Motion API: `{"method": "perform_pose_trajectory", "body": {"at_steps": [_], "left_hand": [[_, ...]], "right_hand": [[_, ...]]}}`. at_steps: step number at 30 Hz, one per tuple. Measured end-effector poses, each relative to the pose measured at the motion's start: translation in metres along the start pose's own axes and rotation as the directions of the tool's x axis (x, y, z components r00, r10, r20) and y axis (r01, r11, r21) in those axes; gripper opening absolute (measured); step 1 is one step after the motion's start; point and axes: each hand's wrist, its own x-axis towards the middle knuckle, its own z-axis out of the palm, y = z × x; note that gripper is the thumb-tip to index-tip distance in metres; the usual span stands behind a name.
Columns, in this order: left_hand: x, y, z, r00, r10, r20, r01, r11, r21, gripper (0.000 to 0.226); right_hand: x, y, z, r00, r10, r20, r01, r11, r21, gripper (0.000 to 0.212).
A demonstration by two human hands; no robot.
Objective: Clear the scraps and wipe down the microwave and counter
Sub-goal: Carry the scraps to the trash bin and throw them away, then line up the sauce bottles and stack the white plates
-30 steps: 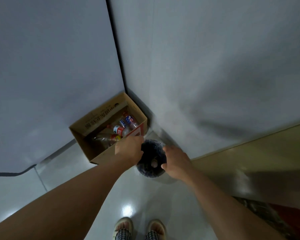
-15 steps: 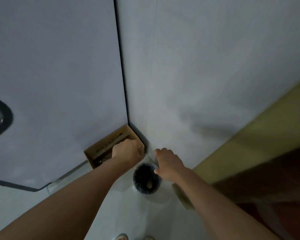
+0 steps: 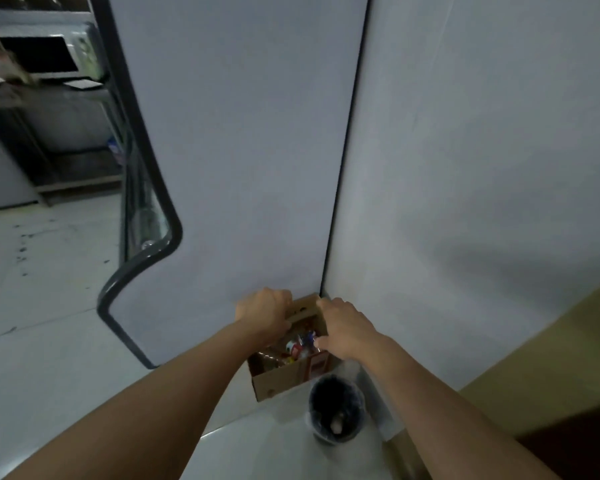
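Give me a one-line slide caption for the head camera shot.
Both hands, left and right, reach over a cardboard box of bottles beside a black bin in a wall corner.

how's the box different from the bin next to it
The box is brown cardboard with square corners; the bin is dark and round. The box holds several bottles and packets; the bin shows only one pale scrap at its bottom. The left hand and right hand are over the box, and none at the bin. Both sit open-topped on the floor in the corner.
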Motion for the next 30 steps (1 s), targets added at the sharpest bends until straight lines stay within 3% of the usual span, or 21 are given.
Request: {"method": "perform_pose_trajectory", "body": {"at_steps": [9,23,30], "left_hand": [[-0.045,-0.116,-0.034,0.988,-0.142,-0.06,0.139,0.989,-0.047,0.048],[-0.164,-0.38,-0.108,0.93,-0.315,-0.188,0.3,0.948,-0.102,0.046],[-0.202,-0.486,-0.149,0.877,-0.439,-0.192,0.42,0.897,-0.135,0.056]], "right_hand": [[0.029,-0.118,-0.003,0.993,-0.102,0.066,0.104,0.994,-0.022,0.074],[0.061,-0.411,0.037,0.963,-0.266,0.052,0.268,0.963,-0.036,0.08],[0.095,-0.53,0.046,0.925,-0.373,0.068,0.378,0.923,-0.072,0.08]]}}
